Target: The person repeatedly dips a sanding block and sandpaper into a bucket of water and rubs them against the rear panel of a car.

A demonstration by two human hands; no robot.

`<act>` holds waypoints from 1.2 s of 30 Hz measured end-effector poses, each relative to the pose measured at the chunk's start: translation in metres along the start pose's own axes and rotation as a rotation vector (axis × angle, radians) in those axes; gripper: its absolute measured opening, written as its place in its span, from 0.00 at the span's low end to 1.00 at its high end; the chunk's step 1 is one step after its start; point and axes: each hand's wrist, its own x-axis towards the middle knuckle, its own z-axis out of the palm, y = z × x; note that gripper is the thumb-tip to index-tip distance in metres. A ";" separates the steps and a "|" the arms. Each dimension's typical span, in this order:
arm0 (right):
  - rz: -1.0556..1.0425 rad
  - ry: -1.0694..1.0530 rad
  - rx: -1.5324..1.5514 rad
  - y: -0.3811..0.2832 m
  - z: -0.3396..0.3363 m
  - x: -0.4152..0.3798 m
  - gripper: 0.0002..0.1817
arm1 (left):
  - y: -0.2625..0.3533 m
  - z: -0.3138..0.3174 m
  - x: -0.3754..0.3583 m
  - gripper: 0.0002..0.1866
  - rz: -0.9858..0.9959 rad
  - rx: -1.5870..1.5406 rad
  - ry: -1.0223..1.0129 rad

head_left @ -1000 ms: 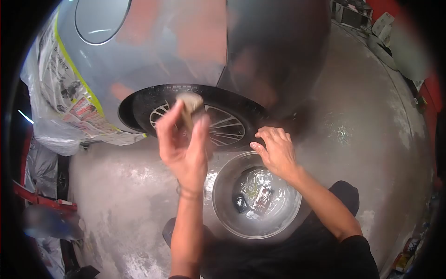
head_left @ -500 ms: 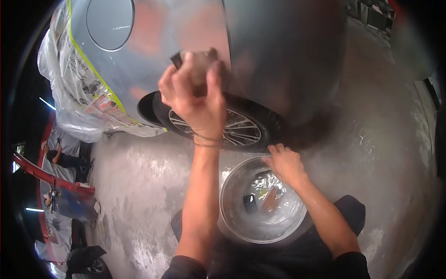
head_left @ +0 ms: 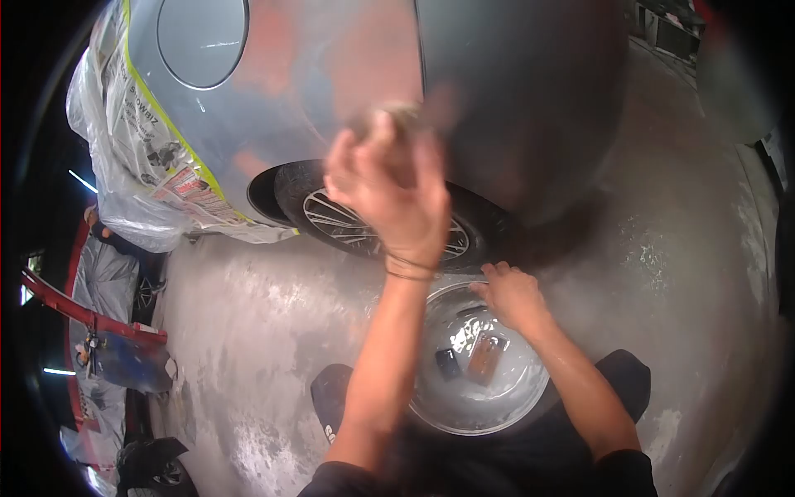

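Note:
My left hand (head_left: 389, 195) is closed around a sanding block (head_left: 396, 114), held against or just in front of the grey car panel (head_left: 302, 108) with its reddish patches. Motion blurs the block and fingertips, so contact cannot be made out exactly. Below that hand is the car's wheel (head_left: 339, 224), partly covered by my wrist. My right hand (head_left: 515, 296) grips the far rim of a round bucket (head_left: 479, 431). Cloudy water fills its bottom, where a brown rectangular block (head_left: 485, 359) and a small dark pad (head_left: 448, 364) lie.
Newspaper masking (head_left: 149, 124) with yellow-green tape and clear plastic sheeting (head_left: 108, 195) covers the car's left side. Wet concrete floor (head_left: 248, 323) surrounds the bucket. A red metal frame (head_left: 83, 311) stands far left, with another person (head_left: 124, 244) behind it.
My left hand has moved right and slightly down with the sanding block, toward the panel seam. My right hand stays on the bucket rim. The person at the far left has shifted.

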 end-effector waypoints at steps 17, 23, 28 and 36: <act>-0.030 -0.007 -0.023 0.005 0.001 0.004 0.26 | 0.009 0.008 0.022 0.24 0.083 0.038 0.047; -0.018 -0.082 -0.017 0.001 -0.005 0.001 0.29 | 0.010 0.006 0.019 0.24 0.016 0.015 0.012; -0.030 -0.098 -0.019 0.000 -0.007 0.000 0.29 | 0.029 0.020 0.068 0.23 0.113 0.027 0.079; -0.049 -0.076 -0.011 0.003 -0.005 -0.001 0.29 | 0.031 0.020 0.071 0.20 0.110 0.015 0.062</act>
